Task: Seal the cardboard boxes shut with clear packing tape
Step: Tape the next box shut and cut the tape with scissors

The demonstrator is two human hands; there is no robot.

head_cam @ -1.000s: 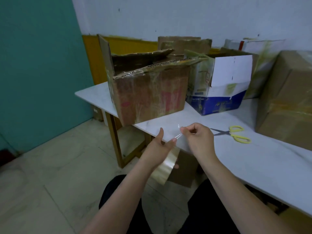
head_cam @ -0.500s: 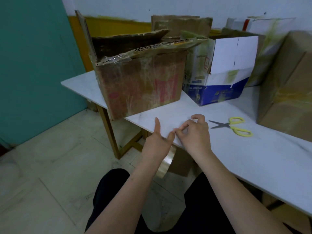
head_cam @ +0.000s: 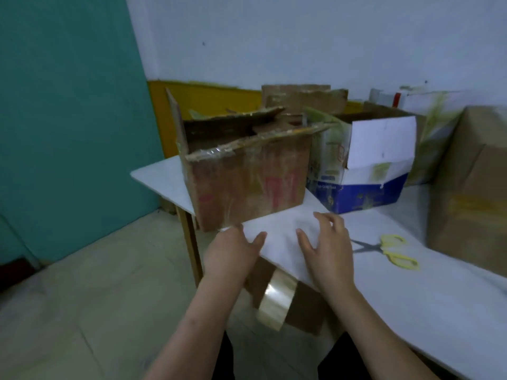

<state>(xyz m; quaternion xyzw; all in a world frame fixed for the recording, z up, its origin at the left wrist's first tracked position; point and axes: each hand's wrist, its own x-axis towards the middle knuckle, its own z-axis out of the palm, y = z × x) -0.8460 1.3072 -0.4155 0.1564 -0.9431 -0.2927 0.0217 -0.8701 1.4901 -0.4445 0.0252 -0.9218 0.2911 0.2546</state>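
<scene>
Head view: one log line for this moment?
left hand open | right hand open | tape roll below table edge | brown box unsealed

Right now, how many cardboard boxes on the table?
5: brown open box front left, blue-white box beside it, brown box behind, white box back right, large brown box far right. More may be hidden.

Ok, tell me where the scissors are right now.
In the head view the yellow-handled scissors lie flat on the white table, to the right of the right hand and in front of the big brown box.
</scene>
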